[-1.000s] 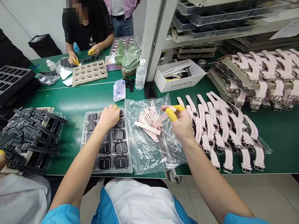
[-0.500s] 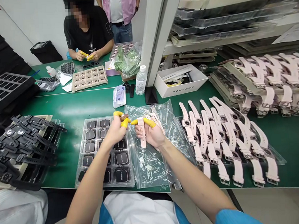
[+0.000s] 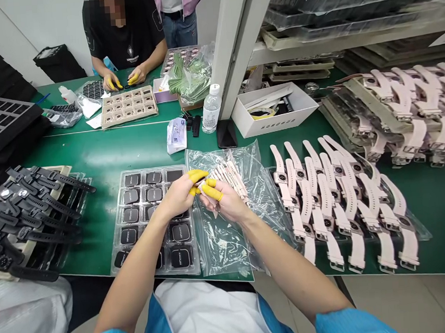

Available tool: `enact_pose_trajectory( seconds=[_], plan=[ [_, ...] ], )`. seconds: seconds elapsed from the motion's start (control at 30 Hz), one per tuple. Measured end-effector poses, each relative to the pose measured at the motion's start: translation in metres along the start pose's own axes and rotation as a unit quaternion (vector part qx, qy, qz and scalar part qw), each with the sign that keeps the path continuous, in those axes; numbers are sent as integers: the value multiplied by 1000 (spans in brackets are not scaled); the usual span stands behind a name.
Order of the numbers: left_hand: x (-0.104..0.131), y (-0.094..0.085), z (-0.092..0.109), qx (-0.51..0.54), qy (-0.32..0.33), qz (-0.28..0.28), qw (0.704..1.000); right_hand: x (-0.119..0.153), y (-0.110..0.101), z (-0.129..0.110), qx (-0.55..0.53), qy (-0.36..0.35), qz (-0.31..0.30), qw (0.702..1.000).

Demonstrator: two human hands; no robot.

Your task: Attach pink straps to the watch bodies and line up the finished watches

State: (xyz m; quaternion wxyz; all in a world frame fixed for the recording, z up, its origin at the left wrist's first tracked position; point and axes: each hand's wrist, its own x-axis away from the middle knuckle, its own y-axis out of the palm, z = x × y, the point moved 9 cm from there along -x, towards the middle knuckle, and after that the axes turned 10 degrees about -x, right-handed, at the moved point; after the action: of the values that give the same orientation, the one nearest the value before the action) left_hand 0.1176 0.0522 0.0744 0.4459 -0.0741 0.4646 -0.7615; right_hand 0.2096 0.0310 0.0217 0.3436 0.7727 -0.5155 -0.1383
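Observation:
My left hand [image 3: 178, 195] and my right hand [image 3: 227, 202], both with yellow finger covers, meet over the edge of a clear plastic bag [image 3: 227, 251]. Between the left fingertips is a small dark watch case [image 3: 201, 181], mostly covered. My right hand pinches a pale pink watch strap [image 3: 214, 213] against it; whether the two are joined is hidden. More pink straps [image 3: 231, 177] lie on the bag just beyond. Left of the bag, partly under my left forearm, sits a clear tray [image 3: 118, 243] of square dark watch cases.
Finished-looking pink watches [image 3: 326, 200] lie in rows at the right, with more on stacked trays [image 3: 346, 121] behind. Black watches [image 3: 33, 213] pile up at left. A bottle [image 3: 211, 109], white box [image 3: 276, 120] and post [image 3: 234, 50] stand ahead. A co-worker [image 3: 126, 41] sits opposite.
My hands have come together, bringing the strap up against the watch case. The strap no longer hangs upright in view. The camera view has tipped slightly downward.

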Motion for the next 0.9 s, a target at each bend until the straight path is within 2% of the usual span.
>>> enact_pose_trajectory(
  seconds=[0.2,0.33,0.5,0.63,0.8,0.9],
  plan=[
    [-1,0,0,-22,-18,10,1000,-2,-1,-2,-74,8,13,997],
    [-1,2,-2,-53,-51,-3,997,-2,-4,-5,-91,-6,34,995],
    [0,4,1,-22,-66,-40,997,0,-8,-12,-78,-43,71,994],
    [-3,3,3,-36,-71,-43,996,-1,-9,-14,-68,-56,76,993],
    [-5,9,5,-82,-66,-73,992,-3,-11,-13,-53,-60,81,994],
    [-3,9,2,-61,-74,-80,992,-2,-9,-12,-42,-67,73,994]
  ],
)
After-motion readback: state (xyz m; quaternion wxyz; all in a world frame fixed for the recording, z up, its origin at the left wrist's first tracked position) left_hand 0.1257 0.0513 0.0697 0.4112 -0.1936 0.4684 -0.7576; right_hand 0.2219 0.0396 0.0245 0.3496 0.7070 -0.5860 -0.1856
